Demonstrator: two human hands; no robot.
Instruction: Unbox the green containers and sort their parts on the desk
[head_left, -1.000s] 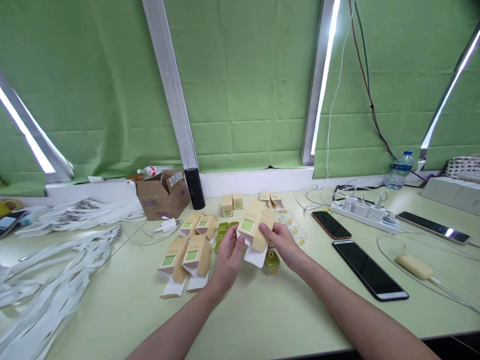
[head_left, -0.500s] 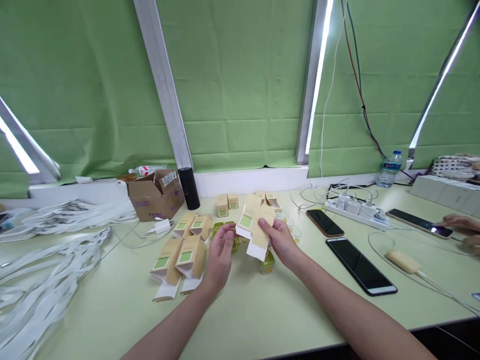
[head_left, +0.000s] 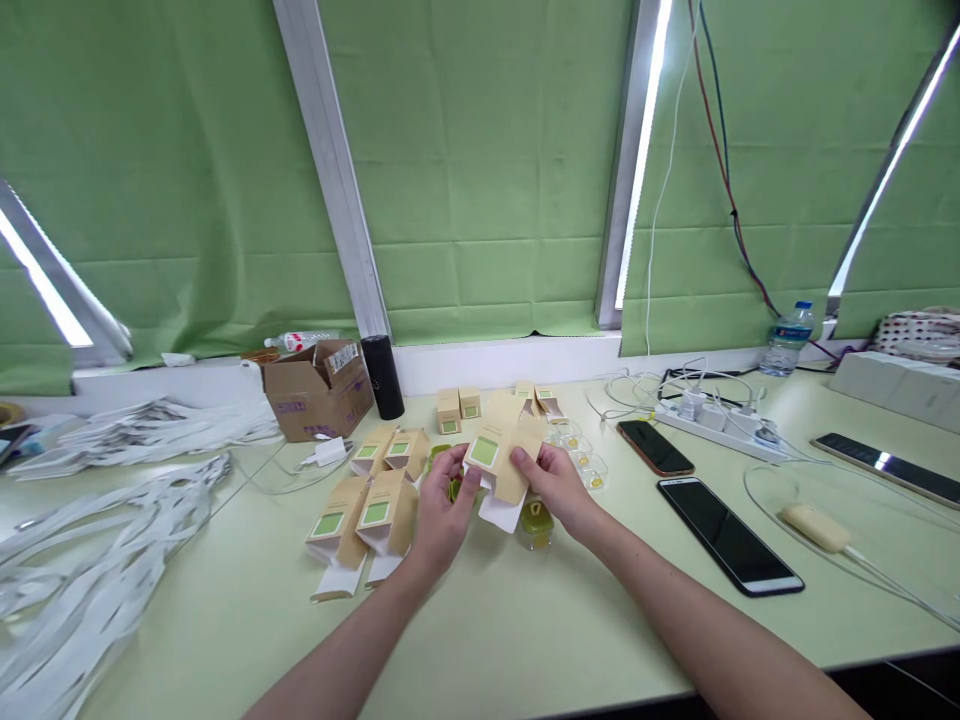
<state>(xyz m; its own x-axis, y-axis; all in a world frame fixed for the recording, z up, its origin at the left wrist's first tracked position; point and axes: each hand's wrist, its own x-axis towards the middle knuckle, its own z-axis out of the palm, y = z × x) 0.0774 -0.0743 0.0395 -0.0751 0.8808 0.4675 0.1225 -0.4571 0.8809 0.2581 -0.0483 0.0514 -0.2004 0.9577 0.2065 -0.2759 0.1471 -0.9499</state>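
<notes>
Two flattened tan paper boxes with white flaps overlap between my hands above the table; a green square shows on the left one. My right hand pinches the right box with thumb on top. At the left box's edge, the thumb and fingers of my left hand close on it. A small clear container with a green lid stands below the boxes. Left of my hands, several opened boxes stand with their white flaps out. More green-lidded containers are partly hidden behind my left hand.
Small closed boxes and clear round containers sit behind my hands. A brown carton and black cylinder stand at the back. White straps cover the left; phones, a power strip and cables lie right.
My left hand has moved right and taken hold of the left box's edge. The two boxes overlap more closely now. Another person's hand at the far right has left the view.
</notes>
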